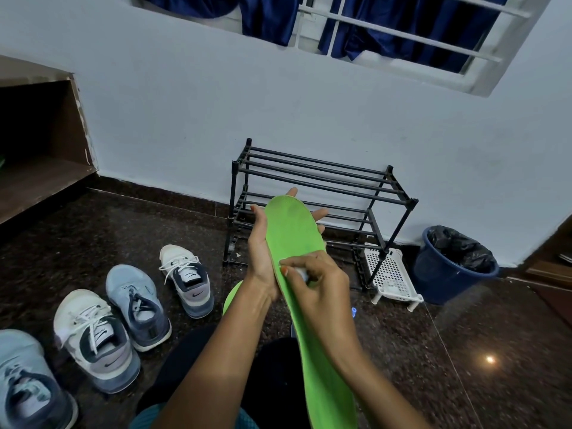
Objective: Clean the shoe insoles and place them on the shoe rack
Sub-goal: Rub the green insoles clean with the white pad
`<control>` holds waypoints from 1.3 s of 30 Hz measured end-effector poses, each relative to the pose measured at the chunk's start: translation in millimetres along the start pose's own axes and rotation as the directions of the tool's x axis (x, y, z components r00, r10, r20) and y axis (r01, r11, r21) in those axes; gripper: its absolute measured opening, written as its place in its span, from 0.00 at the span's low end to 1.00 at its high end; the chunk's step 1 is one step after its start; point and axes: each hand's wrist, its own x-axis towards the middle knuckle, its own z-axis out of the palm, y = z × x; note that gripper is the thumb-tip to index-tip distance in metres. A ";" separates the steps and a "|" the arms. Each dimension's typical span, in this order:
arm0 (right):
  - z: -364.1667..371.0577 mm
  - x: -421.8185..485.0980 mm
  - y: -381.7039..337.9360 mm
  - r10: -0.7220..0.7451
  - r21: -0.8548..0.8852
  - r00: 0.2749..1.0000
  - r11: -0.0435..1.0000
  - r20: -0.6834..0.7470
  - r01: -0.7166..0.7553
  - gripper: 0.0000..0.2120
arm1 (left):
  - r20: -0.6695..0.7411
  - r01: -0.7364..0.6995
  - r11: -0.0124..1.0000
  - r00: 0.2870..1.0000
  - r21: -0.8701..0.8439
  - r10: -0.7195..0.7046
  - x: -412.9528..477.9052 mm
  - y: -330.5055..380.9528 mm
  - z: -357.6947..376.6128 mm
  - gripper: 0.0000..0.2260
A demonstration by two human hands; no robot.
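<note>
A long bright green insole (294, 233) stands tilted in front of me, toe end up. My left hand (263, 243) holds it from behind near the toe, thumb on its left edge and fingers showing past the right edge. My right hand (312, 283) pinches a small white wipe (298, 271) and presses it on the insole's middle. A second green insole (230, 297) lies on the floor, mostly hidden behind my left forearm. The black shoe rack (322, 181) stands by the wall behind the insole, its bars bare.
Several sneakers lie on the dark floor at left: a white pair (185, 275) (96, 339) and a blue pair (136, 305) (28, 382). A white perforated stand (391, 275) and a blue bin (448, 267) with a black liner are right of the rack. A wooden step (37, 178) is at far left.
</note>
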 end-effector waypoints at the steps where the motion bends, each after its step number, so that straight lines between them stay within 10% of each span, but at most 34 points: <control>1: -0.4 -1.3 -0.6 -0.006 -0.003 1.000 1.000 0.008 0.006 0.06 | 0.000 0.001 1.000 1.000 -0.003 -0.001 0.4 -0.2 -0.2 0.30; 39: -5.6 4.4 8.1 -0.054 -0.113 0.997 0.992 -0.054 0.048 0.06 | -0.001 -0.030 0.999 1.000 0.031 0.030 -0.7 0.0 0.4 0.32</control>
